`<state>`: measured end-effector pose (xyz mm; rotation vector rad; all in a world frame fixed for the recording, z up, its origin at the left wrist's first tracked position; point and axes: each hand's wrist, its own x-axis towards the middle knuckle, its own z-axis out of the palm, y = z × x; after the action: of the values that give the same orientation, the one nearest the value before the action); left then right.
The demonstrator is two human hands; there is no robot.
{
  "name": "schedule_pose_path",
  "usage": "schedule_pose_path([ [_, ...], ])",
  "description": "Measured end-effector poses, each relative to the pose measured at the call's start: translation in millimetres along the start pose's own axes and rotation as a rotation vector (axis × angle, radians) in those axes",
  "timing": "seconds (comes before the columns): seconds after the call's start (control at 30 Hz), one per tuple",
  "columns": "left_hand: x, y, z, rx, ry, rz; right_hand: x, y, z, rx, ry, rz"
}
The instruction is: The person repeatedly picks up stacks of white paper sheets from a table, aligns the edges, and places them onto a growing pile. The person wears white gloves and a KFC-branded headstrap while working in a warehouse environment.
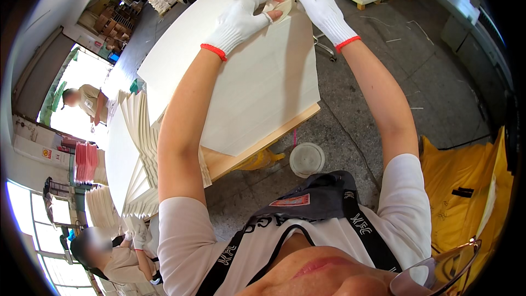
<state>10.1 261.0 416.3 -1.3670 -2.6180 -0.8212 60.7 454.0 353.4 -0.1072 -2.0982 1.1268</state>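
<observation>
Big white paper sheets lie on a table w/ a light wood edge, far corner turned up & creased. L hand is at that corner, thumb & finger a bit apart w/ paper btwn, bare tips poking out of its knit glove. R hand is just beside, fingers bent at the far edge. Folds hide the contact, so can't tell if either is clamped. Fanned stack of similar sheets sits on the L side. Handling, my guess: one sheet is light, floppy over its span, easy to crease; a pile gets heavy & slides. Bare tips prob. grip better than knit. Best hold: flat pinch, hands spread along the edge, off the crease.
</observation>
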Motion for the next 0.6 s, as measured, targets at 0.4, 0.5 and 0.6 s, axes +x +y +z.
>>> schedule_pose_path([
  [0.4,5,-12,-1,0.161,0.007,0.046,-2,-6,-2,-0.017,-0.008,0.008],
  [0.5,2,-5,-1,0.05,0.001,0.083,-3,-4,-1,0.008,0.015,0.018],
  [0.6,-2,9,-1,0.124,-0.017,-0.042,-2,-3,1,0.027,0.022,0.019],
])
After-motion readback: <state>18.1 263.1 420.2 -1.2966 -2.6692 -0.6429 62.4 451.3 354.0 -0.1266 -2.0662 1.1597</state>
